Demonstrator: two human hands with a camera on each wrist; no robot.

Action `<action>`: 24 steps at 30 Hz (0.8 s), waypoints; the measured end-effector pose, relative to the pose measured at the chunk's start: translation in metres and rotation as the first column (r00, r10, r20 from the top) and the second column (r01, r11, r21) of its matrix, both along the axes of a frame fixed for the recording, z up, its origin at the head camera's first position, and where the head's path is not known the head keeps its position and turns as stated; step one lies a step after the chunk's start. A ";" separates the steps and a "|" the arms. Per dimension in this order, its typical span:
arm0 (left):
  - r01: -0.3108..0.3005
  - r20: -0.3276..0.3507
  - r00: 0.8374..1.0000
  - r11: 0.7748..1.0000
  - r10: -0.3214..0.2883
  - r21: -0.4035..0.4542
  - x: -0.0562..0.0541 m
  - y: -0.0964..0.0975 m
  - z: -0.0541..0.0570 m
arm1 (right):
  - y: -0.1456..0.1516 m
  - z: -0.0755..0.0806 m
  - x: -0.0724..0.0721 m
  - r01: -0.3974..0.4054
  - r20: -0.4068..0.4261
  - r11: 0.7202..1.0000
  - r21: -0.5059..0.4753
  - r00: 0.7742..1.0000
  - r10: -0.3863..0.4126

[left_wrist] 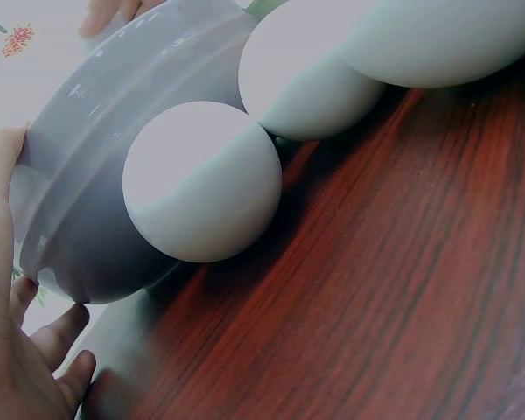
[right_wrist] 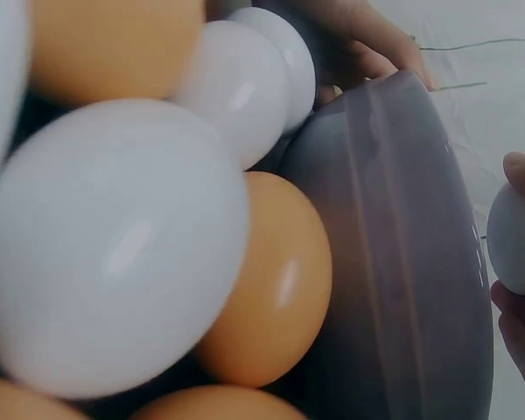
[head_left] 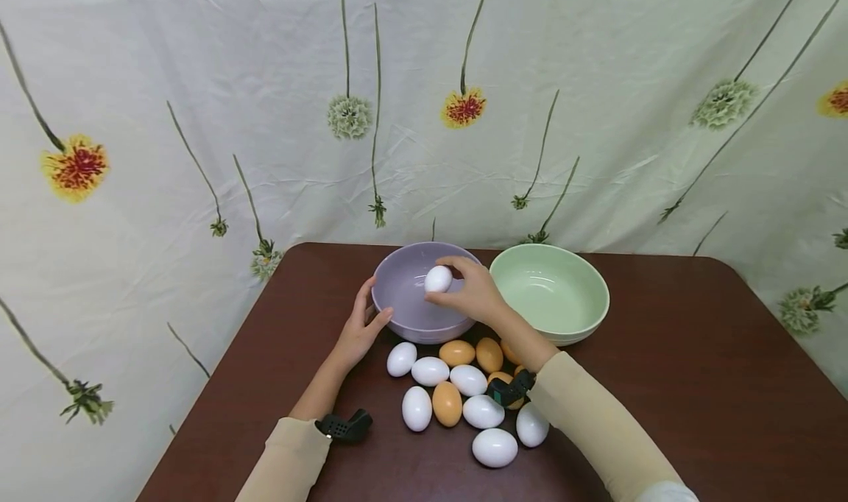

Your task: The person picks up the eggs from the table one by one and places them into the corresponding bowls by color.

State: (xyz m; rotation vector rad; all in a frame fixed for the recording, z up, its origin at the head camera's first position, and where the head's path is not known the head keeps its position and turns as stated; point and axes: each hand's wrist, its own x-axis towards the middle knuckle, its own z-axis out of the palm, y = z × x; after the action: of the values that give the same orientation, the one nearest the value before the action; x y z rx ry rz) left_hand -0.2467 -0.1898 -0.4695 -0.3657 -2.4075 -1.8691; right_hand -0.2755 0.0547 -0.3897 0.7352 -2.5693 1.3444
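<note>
The right hand (head_left: 478,293) pinches a white egg (head_left: 437,279) between thumb and fingers, with the purple bowl (head_left: 429,336) below it; the left hand (head_left: 358,332), fingers spread, touches that bowl's side. The glossy egg looks light, stiff and slippery, perhaps fragile, though whether its shell is real cannot be told. A gentle hold on opposite sides of its widest part should suit it best.

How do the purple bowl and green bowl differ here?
The left hand touches the purple bowl; neither hand holds the green bowl. The right hand holds a white egg over the purple bowl; none is over the green bowl. Both are glossy, round and upright.
</note>
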 end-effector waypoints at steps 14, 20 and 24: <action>0.028 0.003 1.000 1.000 -0.028 0.014 0.001 0.000 0.004 | -0.021 0.001 -0.025 0.038 0.105 0.999 -0.005 0.994 -0.037; 0.042 0.023 0.999 0.999 -0.042 -0.005 0.015 0.003 0.027 | -0.030 -0.005 -0.032 0.029 0.149 1.000 0.001 0.988 -0.029; 0.039 0.021 0.999 0.999 -0.039 -0.004 0.015 0.002 0.027 | -0.037 -0.008 -0.037 0.033 0.172 0.999 0.015 0.984 -0.035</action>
State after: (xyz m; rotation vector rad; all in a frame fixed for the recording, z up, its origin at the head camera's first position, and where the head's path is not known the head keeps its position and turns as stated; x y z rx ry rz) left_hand -0.2321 -0.1876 -0.4427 -0.3983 -2.4349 -1.8934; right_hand -0.3128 0.0173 -0.3982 0.5977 -2.7103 1.4428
